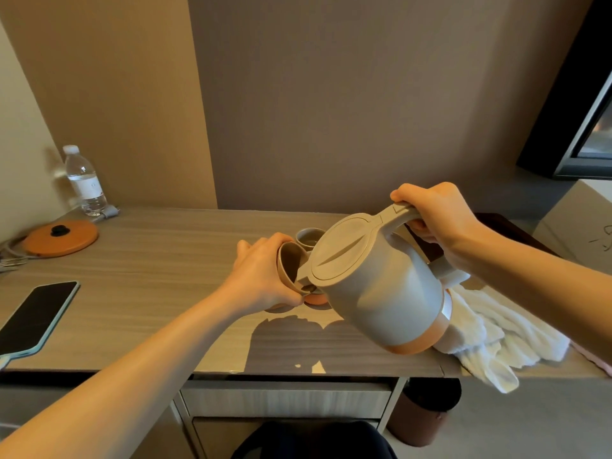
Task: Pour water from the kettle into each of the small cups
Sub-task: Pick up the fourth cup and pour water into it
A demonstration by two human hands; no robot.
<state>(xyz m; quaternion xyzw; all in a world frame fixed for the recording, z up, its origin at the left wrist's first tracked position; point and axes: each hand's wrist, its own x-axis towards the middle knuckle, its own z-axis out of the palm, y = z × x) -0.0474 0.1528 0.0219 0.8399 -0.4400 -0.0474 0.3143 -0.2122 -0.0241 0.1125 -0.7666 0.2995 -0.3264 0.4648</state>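
My right hand (437, 223) grips the handle of a grey kettle (374, 293) with an orange base band, tilted left and down so its spout points at the cups. My left hand (261, 279) holds a small tan cup (289, 265), tipped on its side with its mouth facing the kettle's spout. Under the spout sits an orange small cup (314, 298), mostly hidden by the kettle. A grey small cup (308, 237) stands upright just behind them on the wooden desk (149, 276). No water stream is visible.
An orange kettle base (61, 238) with its cord lies at the far left, a water bottle (84, 180) behind it. A dark phone (33, 318) rests near the left front edge. A white towel (496, 339) hangs over the right front edge. A bin (424, 415) stands below.
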